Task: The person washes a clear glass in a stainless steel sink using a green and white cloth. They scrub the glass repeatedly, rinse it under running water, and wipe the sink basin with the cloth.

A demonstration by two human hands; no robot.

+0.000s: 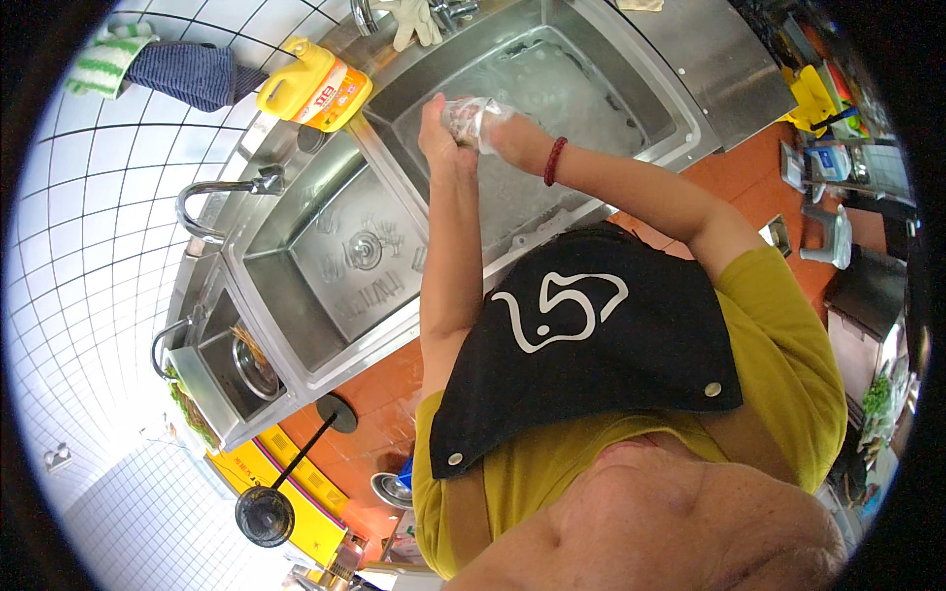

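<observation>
Both hands meet above the large stainless steel sink basin (539, 81), which holds cloudy, soapy water. My left hand (443, 140) grips the near side and rim of a clear, foam-covered vessel (464, 122), perhaps a glass or jar. My right hand (511, 139), below a red braided bracelet (554, 161), is at the vessel's other end; its fingers are hidden by foam or by the vessel, so whether they are inside it cannot be told. A yellow detergent jug (318, 85) stands on the sink's rim, left of the hands.
A second steel basin (295, 295) with a curved faucet (214, 188) lies to the left. Beyond it, a smaller basin holds a metal bowl (255, 366). Pale gloves (410, 22) hang by the back taps. A steel counter (709, 74) adjoins on the right.
</observation>
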